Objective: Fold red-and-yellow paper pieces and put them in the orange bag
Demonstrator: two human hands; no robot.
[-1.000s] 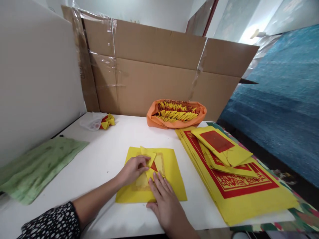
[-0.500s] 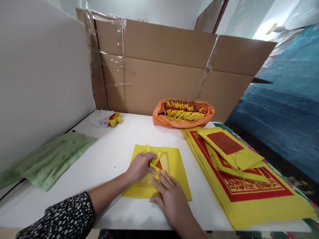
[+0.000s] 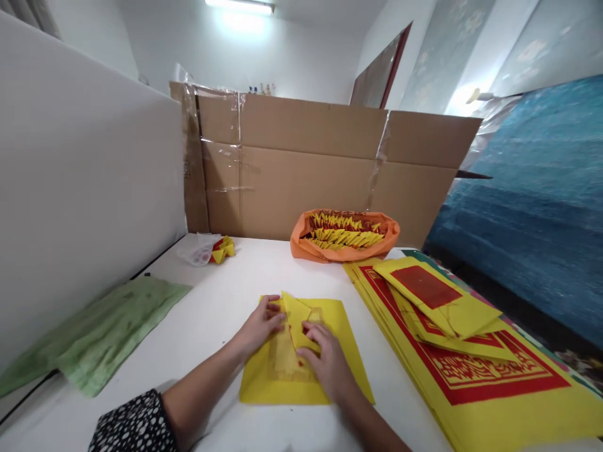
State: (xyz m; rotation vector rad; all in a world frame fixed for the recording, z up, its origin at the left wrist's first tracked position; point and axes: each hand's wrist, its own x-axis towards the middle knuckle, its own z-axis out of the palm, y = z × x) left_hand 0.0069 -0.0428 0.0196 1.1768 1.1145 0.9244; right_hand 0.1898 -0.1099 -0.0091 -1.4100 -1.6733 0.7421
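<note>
A small piece of folded yellow paper (image 3: pixel 295 309) lies between the two hands, on a larger yellow sheet (image 3: pixel 347 355) that rests on the white worktop (image 3: pixel 226 295). The left hand (image 3: pixel 257 325) is just left of the folded paper, its fingers curved and loosely apart from the thumb. The right hand (image 3: pixel 328 359) is at the paper's near right part, fingers curled in and thumb just below them; whether they pinch a layer, I cannot tell. For a crisp crease, it seems best to steady the left edge with light left fingertips, line up the layers, then press outward with the right thumb, keeping the larger sheet flat. The folded paper's narrow tip points away from the person, and its long axis slants from far left of the right hand toward its thumb.
</note>
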